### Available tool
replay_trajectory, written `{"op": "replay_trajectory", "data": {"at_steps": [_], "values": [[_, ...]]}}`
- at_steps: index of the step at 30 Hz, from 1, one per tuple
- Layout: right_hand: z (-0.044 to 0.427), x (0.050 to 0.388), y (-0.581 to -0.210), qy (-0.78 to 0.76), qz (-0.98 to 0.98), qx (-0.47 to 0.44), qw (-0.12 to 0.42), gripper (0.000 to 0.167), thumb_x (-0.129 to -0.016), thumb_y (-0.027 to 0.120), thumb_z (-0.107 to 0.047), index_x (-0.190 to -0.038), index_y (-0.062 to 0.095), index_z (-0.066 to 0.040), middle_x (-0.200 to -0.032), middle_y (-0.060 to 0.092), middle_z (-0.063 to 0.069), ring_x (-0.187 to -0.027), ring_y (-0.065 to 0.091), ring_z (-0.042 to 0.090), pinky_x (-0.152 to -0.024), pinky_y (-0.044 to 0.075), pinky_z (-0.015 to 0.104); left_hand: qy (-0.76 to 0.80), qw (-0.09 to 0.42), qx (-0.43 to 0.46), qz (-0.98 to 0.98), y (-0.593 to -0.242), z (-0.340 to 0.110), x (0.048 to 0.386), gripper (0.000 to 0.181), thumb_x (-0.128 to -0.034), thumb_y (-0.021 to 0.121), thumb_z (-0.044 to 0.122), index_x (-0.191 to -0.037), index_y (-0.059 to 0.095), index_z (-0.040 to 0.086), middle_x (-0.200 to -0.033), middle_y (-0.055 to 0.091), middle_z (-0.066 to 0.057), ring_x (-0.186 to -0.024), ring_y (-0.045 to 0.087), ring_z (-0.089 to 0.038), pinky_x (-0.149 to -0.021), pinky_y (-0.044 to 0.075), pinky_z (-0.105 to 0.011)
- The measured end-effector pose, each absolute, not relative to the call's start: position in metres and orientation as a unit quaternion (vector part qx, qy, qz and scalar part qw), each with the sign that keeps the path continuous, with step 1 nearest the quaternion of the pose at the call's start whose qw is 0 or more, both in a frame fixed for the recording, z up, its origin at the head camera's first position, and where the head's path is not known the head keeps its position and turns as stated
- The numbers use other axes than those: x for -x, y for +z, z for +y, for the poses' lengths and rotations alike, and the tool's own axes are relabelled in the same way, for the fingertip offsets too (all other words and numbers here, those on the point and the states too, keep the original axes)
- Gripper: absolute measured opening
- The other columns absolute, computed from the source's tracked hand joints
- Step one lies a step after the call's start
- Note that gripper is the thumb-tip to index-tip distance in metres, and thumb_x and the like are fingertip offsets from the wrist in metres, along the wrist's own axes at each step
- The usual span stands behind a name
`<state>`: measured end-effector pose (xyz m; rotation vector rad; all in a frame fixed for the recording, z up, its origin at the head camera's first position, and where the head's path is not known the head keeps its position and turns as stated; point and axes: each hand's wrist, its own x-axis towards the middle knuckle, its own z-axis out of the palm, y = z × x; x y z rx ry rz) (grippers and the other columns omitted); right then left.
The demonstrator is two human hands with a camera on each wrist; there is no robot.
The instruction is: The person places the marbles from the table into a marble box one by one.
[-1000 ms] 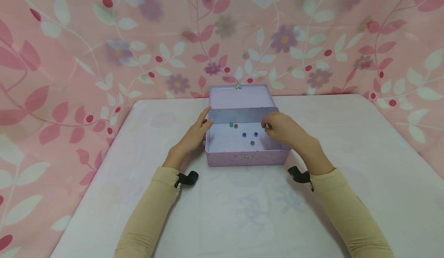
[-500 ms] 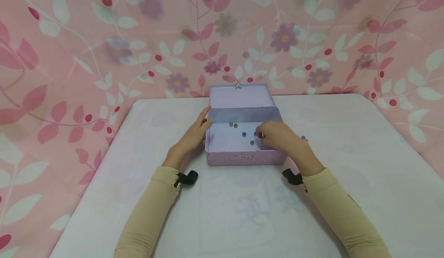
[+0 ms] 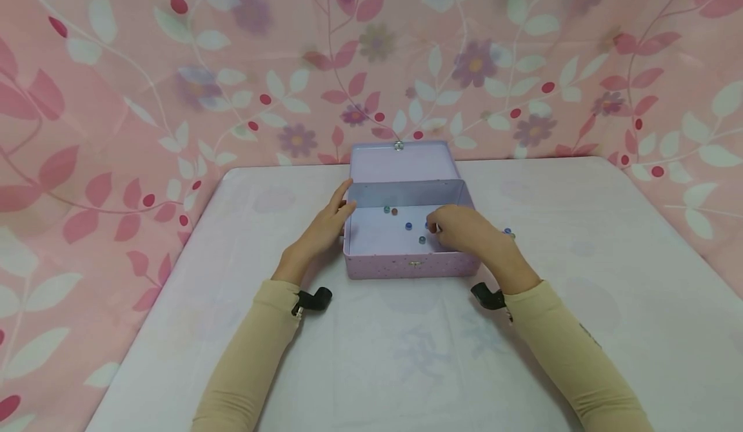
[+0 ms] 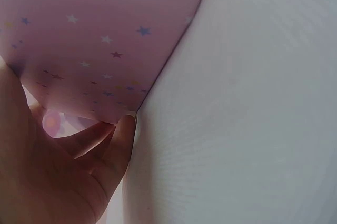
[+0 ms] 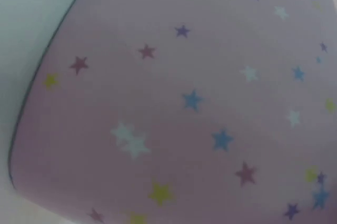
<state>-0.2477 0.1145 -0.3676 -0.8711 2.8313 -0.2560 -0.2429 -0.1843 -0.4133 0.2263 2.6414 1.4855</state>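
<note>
An open lilac tin box [image 3: 380, 265] with a star pattern stands mid-table, its lid [image 3: 400, 162] tipped back. My left hand [image 3: 318, 229] holds the box's left side, thumb at the rim. In the left wrist view, fingers [image 4: 121, 140] touch the starry outer wall near its far corner. Inside the box my right hand [image 3: 464, 229] reaches down, fingertips pinching at a blue marble [image 3: 427, 225] that is partly covered by them. Around it lie another blue marble [image 3: 409, 226], a greenish marble [image 3: 422, 240], a teal marble [image 3: 386, 209] and a brown marble [image 3: 395, 211].
Just right of the box, beside my right wrist, a blue marble [image 3: 507, 231] lies on the white-covered table [image 3: 580, 225] with a second one partly hidden. A pink floral cloth [image 3: 371, 64] hangs behind the table. The right wrist view shows only the box's starry wall [image 5: 184, 119].
My right hand has moved left and down from the box's right wall to the blue marble, then stayed there. The marbles outside have come into sight. My left hand has kept its place.
</note>
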Motion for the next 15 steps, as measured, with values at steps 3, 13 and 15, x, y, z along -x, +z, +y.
{"op": "replay_trajectory", "data": {"at_steps": [3,13,15], "values": [[0.117,0.247,-0.364,-0.109,0.944,0.301,0.080,0.016,-0.091,0.060,-0.004,-0.100,0.073,-0.007,-0.096,0.071,0.007,-0.087,0.061,0.021,-0.082,0.053,0.040,0.489,0.053,-0.075,0.867,-0.413,-0.184,0.243,0.060,-0.1020,0.035,0.058,-0.155,0.009,0.051,-0.161,0.029,-0.017,-0.143,0.040,-0.036,-0.108,0.041,-0.058],[0.140,0.249,-0.343,-0.174,0.942,0.287,0.027,0.022,-0.092,0.056,-0.003,-0.108,0.072,-0.004,-0.096,0.070,0.008,-0.085,0.058,0.023,-0.079,0.051,0.039,0.486,0.053,-0.074,0.869,-0.412,-0.184,0.241,0.060,-0.1019,0.035,0.059,-0.156,0.009,0.050,-0.161,0.030,-0.016,-0.143,0.040,-0.035,-0.108,0.042,-0.057],[0.145,0.250,-0.339,-0.180,0.942,0.284,0.015,0.022,-0.093,0.056,-0.003,-0.108,0.071,-0.003,-0.096,0.069,0.010,-0.085,0.058,0.024,-0.079,0.051,0.040,0.487,0.053,-0.075,0.869,-0.411,-0.184,0.241,0.061,-0.1015,0.035,0.060,-0.156,0.010,0.050,-0.161,0.030,-0.016,-0.143,0.040,-0.035,-0.108,0.042,-0.057]]}}
